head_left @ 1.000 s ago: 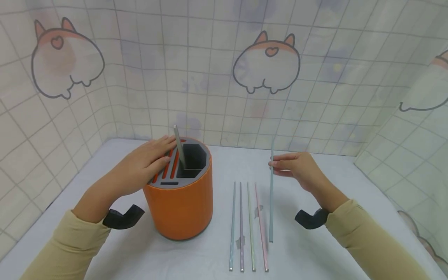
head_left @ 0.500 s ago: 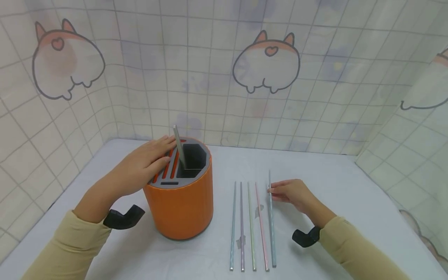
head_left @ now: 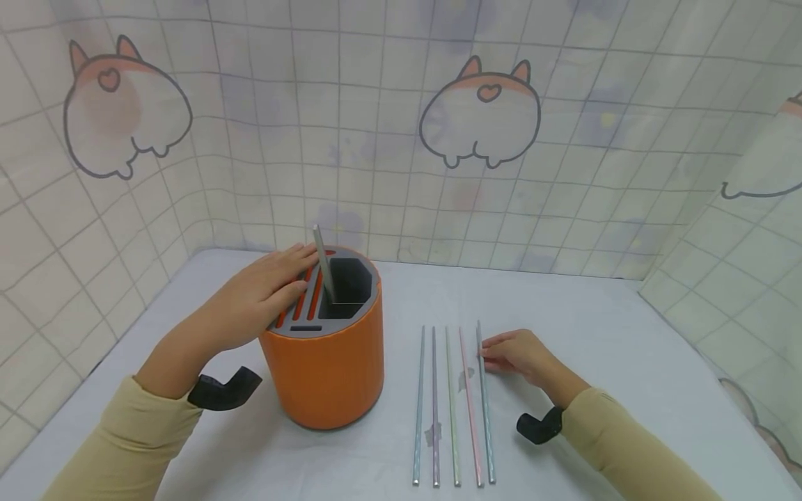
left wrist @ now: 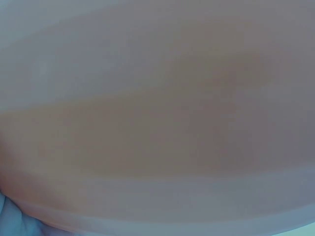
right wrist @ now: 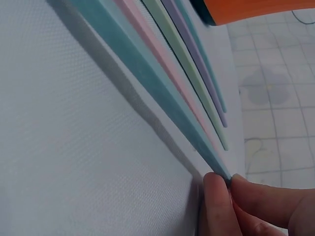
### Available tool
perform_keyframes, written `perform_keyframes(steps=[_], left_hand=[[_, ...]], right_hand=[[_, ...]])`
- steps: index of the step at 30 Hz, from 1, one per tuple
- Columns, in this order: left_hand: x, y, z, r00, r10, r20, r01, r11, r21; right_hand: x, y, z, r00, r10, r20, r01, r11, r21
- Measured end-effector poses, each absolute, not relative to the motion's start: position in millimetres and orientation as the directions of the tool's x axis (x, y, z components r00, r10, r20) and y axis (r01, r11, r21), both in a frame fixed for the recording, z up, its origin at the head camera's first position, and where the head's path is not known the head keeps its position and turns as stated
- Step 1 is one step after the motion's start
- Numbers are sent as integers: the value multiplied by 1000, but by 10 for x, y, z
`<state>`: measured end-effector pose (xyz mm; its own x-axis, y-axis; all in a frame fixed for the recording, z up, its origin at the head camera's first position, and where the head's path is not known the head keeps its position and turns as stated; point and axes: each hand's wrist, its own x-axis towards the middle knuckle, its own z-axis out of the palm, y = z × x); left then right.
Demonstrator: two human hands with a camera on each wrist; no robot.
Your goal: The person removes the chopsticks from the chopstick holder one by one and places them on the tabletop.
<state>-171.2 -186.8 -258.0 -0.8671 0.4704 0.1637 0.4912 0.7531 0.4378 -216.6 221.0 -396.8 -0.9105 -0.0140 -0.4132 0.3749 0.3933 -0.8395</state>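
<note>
My right hand (head_left: 519, 356) pinches a blue chopstick (head_left: 486, 424) near its far end, between thumb and fingers. In the right wrist view this chopstick (right wrist: 147, 88) lies close over the white cloth and casts a shadow beside it. To its left run a pink chopstick (head_left: 472, 417), a green one, a purple one and another blue chopstick (head_left: 419, 403), roughly parallel. My left hand (head_left: 250, 296) rests with extended fingers on the slotted grey top of an orange utensil holder (head_left: 332, 379). A pale stick (head_left: 324, 264) leans up out of its open compartment. The left wrist view is blurred.
A white cloth (head_left: 595, 327) covers the table. Behind and at both sides hangs a grid-patterned curtain (head_left: 376, 139) with cartoon animals. Small greyish patches (head_left: 432, 434) show under the chopsticks. Black straps (head_left: 225, 390) sit at both wrists.
My right hand has come down and toward me, lowering the blue chopstick from a raised position to beside the pink one. My left hand stays on the holder.
</note>
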Motion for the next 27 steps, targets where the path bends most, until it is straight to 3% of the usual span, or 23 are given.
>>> perform_keyframes(steps=[13, 18, 27], left_hand=[[-1704, -1876, -2575, -868, 472, 158, 489, 749, 448], [-1703, -1865, -2576, -866, 474, 160, 492, 749, 443], [-1709, -1875, -2577, -866, 474, 161, 493, 752, 437]], right_hand=[[-2271, 2110, -3970, -931, 68, -357, 310, 662, -682], [-2277, 2092, -3856, -958, 72, -276, 262, 608, -750], [-2313, 1799, -3301, -996, -81, -46, 6, 435, -900]])
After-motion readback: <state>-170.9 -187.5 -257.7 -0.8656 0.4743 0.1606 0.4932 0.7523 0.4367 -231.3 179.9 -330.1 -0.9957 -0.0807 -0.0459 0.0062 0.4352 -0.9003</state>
